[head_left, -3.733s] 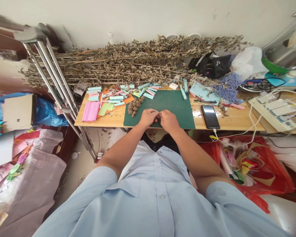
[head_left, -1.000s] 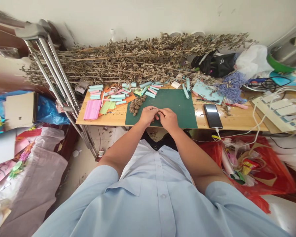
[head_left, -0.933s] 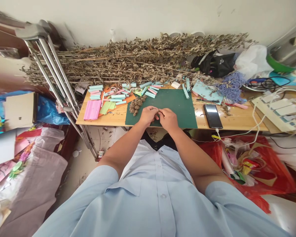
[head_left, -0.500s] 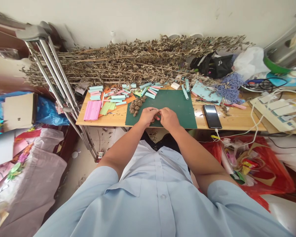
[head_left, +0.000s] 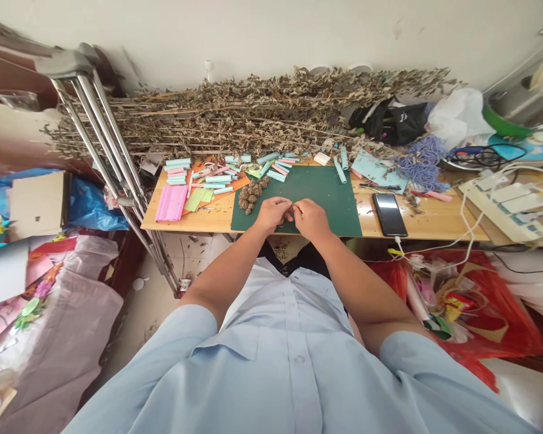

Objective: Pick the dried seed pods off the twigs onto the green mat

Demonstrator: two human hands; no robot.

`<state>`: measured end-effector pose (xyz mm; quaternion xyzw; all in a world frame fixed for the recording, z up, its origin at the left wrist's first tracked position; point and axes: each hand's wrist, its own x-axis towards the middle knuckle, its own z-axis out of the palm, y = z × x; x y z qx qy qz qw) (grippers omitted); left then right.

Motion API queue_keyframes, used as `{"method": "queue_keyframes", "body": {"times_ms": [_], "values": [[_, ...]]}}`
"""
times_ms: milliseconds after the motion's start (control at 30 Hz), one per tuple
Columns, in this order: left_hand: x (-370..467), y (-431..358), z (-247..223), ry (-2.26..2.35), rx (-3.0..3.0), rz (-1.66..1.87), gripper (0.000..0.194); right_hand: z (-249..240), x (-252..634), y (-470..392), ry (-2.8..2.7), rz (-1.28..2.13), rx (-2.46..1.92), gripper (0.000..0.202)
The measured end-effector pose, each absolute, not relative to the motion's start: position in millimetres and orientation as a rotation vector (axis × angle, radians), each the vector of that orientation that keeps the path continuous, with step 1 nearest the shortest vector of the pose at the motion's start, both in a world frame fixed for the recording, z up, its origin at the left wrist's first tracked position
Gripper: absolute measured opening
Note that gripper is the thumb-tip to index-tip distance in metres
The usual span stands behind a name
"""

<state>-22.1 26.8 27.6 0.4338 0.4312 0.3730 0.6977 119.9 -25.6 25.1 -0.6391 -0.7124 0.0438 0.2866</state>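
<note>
My left hand (head_left: 274, 214) and my right hand (head_left: 311, 218) meet over the near edge of a green cutting mat (head_left: 330, 196). Both are closed, their thumbs and fingertips pinched together. A small brown clump of dried leaves (head_left: 286, 224) shows between and under the fingers, mostly covered by them. Just left of my left hand lies a pile of rolled brown balls of dried leaves (head_left: 252, 194) on the mat. Bundles of dried leafy stalks (head_left: 253, 108) lie along the back of the table.
Blue and pink paper rolls (head_left: 217, 179) and pink crepe paper (head_left: 171, 203) lie at the left. On the right are a phone (head_left: 390, 214), purple cord (head_left: 420, 163) and a power strip (head_left: 507, 205). Metal crutches (head_left: 108, 144) lean at the table's left end.
My hands stay nearly in place, with only a slight shift of the fingers around the clump. The whole view has moved very slightly.
</note>
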Motion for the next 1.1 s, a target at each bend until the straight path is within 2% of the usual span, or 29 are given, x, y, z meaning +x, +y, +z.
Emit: {"method": "queue_keyframes", "body": {"times_ms": [267,600,867,1000,1100], "values": [[-24.5,25.4,25.1,0.934,1.012,0.842,0.019,33.2,117.6,-24.1,-2.017,0.019,-1.768,0.025],[-22.0,22.5,27.2,0.974,0.972,0.868,0.017,29.4,121.7,-28.8,-1.968,0.155,-1.674,0.026],[-25.2,23.5,20.9,0.969,1.048,0.855,0.020,27.2,115.8,-23.3,-1.796,0.142,-1.749,0.013],[-25.9,24.6,19.4,0.972,1.053,0.874,0.017,24.2,110.2,-22.7,-1.614,0.262,-1.749,0.014],[-25.8,25.3,19.9,0.938,1.016,0.862,0.019,19.8,106.1,-21.1,-1.323,0.573,-1.717,0.016]]}}
